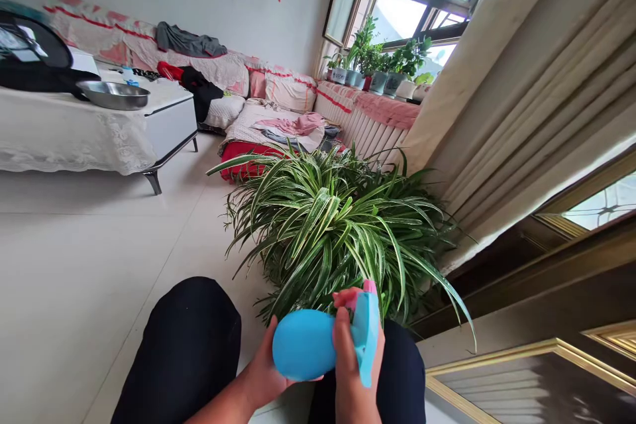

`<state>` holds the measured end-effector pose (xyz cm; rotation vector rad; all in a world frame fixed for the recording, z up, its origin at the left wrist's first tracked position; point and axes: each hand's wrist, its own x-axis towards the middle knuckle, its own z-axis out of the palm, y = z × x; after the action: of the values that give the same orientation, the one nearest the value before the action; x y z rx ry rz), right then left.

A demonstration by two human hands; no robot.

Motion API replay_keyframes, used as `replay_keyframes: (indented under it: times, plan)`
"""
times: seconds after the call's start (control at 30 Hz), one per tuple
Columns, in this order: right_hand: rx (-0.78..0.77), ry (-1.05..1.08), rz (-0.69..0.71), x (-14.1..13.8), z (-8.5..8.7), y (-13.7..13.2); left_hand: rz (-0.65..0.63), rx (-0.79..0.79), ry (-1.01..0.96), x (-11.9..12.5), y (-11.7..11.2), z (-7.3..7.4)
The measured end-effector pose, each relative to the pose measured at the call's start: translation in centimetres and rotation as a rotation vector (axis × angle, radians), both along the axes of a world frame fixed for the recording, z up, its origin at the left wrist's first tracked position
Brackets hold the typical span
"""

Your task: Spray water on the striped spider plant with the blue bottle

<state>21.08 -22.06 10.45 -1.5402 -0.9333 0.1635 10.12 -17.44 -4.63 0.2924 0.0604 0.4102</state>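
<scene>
A blue plastic spray bottle (303, 344) with a pink trigger (368, 288) sits just above my knees. My left hand (262, 371) cups its round body from below. My right hand (354, 351) wraps the neck of the bottle, with fingers curled around the pink top. Directly beyond the bottle spreads a variegated spider plant (328, 238), its long green-and-white leaves glistening with wet spots. A leaf tip arcs down just past my right hand. The plant's pot is hidden under the leaves.
Dark trouser legs (183, 344) lie below my hands on the pale tile floor (99, 278). A beige curtain (497, 93) and gold-trimmed door (527, 384) stand right. A lace-covered table (74, 136) holds a metal basin (113, 95). Potted plants (377, 59) line the windowsill.
</scene>
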Motion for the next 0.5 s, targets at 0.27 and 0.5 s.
replay_keyframes:
  times: [0.27, 0.5]
  plan:
    - [-0.013, 0.011, -0.141, 2.9, 1.4, -0.9, 0.016, 0.16, -0.043, 0.6, 0.0, 0.0]
    - [-0.096, 0.098, -0.121, 4.3, 2.2, -1.3, -0.017, 0.131, -0.019, 0.8, -1.0, 1.0]
